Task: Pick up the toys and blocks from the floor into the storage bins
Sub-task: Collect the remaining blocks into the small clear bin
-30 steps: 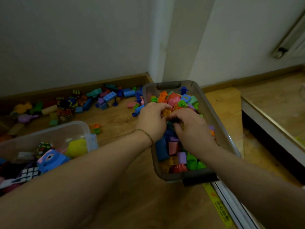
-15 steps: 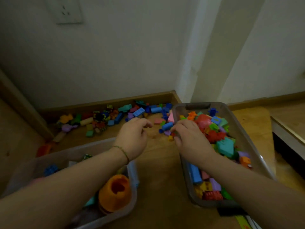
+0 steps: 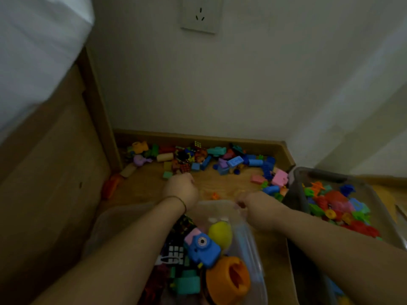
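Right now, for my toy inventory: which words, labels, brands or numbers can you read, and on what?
No text can be read anywhere.
Socket: only plug slots, no legible marking.
Toy camera: blurred dots round the lens, no words.
Floor blocks and grey bin: too blurred to show any print.

My body in view: two arms, both bare from hand to the bottom edge of the frame. Left forearm (image 3: 123,243) and right forearm (image 3: 326,241) carry skin only, sleeve edge out of shot. Left hand (image 3: 181,188): one thin dark bracelet (image 3: 179,200) round the wrist, single strand, cord-like, sitting just behind the hand. Motion blur, so its clasp and material are unreadable. Right hand (image 3: 255,205): bare, wrist bare too. Low light, finer detail lost.
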